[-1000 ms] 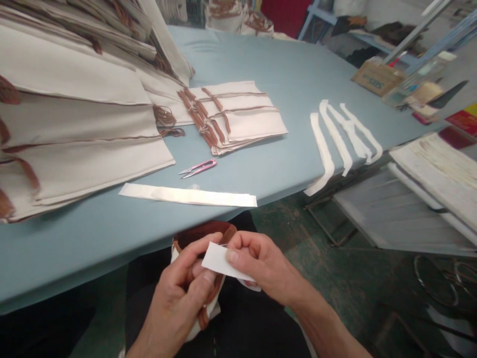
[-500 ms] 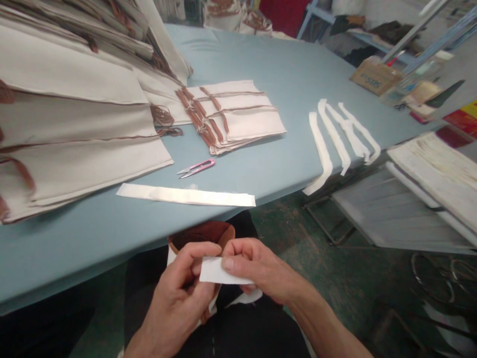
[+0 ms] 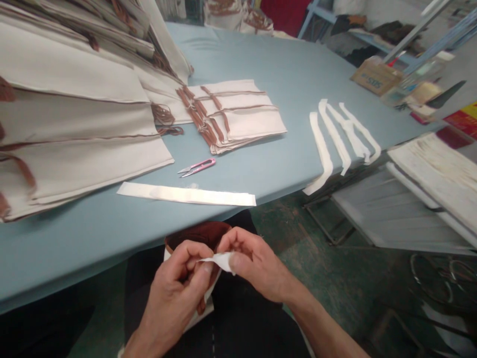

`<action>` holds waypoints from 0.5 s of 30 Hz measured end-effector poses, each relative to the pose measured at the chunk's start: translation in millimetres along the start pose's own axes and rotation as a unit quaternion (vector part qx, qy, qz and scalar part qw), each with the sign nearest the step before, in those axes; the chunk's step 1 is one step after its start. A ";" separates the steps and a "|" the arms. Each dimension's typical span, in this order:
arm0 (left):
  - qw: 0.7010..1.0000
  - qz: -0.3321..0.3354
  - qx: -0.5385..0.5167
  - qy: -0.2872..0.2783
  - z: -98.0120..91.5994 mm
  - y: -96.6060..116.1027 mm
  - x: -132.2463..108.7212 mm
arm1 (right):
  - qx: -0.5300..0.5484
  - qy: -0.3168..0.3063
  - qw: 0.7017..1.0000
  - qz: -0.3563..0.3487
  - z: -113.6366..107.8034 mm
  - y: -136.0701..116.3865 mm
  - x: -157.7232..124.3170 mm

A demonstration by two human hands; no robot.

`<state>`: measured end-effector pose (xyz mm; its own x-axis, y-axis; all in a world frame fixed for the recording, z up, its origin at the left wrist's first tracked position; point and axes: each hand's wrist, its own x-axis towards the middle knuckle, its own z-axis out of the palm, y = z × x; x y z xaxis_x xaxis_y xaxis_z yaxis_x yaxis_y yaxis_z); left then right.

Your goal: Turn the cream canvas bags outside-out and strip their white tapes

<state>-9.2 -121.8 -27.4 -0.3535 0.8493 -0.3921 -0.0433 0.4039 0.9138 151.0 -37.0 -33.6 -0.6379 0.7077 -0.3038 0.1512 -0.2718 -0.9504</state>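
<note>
Between my two hands, above my lap, is a small white strip point(image 3: 222, 260), twisted and partly covered by fingers. The thumb and fingers of my left hand point(image 3: 182, 288) pinch its left end. My right hand point(image 3: 257, 263) grips the other end under the thumb. Just behind the hands, an open brown-lined cream bag point(image 3: 201, 234) rests on my lap, its front partly hidden. On the table edge ahead lies a long white strip point(image 3: 186, 194), with pink-handled thread snips point(image 3: 197, 168) beyond it.
Large cream bags with brown trim point(image 3: 74, 119) are stacked on the left of the blue-green table point(image 3: 290, 64). A smaller folded stack point(image 3: 249, 107) lies mid-table. Several white strips point(image 3: 322, 149) hang near the right edge. A cardboard box point(image 3: 376, 77) stands at the back right.
The small strip has gone from flat to twisted between my fingers. My left hand's thumb has closed onto it, and my right hand has risen slightly.
</note>
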 end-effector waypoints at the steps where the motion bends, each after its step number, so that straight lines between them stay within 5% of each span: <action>1: 1.000 -0.011 0.002 0.003 1.2 3.3 -0.4 | -0.039 0.007 0.999 0.004 1.7 -1.3 -0.6; 4: 1.000 -0.020 -0.002 0.000 3.5 6.3 -0.7 | -0.112 0.012 0.993 0.025 6.9 -1.1 -0.6; 15: 1.000 -0.012 0.004 -0.018 6.9 -4.1 -1.4 | -0.053 0.052 0.997 0.017 13.2 9.8 3.9</action>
<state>-2.1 -122.4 -31.3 -0.3185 0.8514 -0.4168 -0.0427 0.4264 0.9035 140.0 -45.5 -43.2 -0.5501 0.7645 -0.3361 0.2537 -0.2304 -0.9394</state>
